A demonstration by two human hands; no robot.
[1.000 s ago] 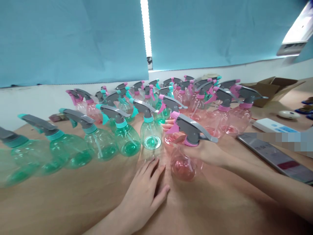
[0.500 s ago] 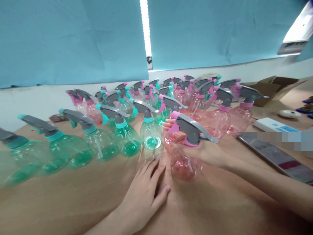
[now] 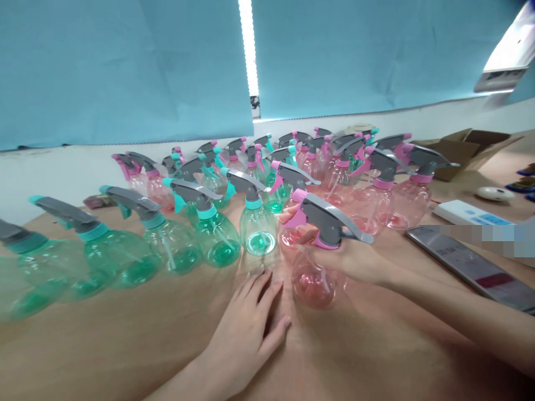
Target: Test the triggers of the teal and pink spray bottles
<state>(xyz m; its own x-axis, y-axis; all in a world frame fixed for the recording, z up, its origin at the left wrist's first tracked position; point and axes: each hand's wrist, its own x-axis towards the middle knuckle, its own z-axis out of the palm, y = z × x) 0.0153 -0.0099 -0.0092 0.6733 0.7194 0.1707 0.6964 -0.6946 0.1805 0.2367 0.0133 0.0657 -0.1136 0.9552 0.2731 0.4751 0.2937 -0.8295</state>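
Observation:
My right hand (image 3: pixel 351 257) is wrapped round the neck of a pink spray bottle (image 3: pixel 317 278) with a grey and pink trigger head, which stands on the wooden table (image 3: pixel 125 340). My left hand (image 3: pixel 246 328) lies flat on the table just left of that bottle, fingers stretched out and empty. A row of green spray bottles (image 3: pixel 217 234) with grey and teal heads runs to the left. Several pink spray bottles (image 3: pixel 388 195) stand behind and to the right.
A phone (image 3: pixel 468 267) lies on the table at the right, with a white device (image 3: pixel 472 214) behind it. A cardboard box (image 3: pixel 460 146) sits at the back right. Blue sheeting (image 3: pixel 125 67) covers the wall behind.

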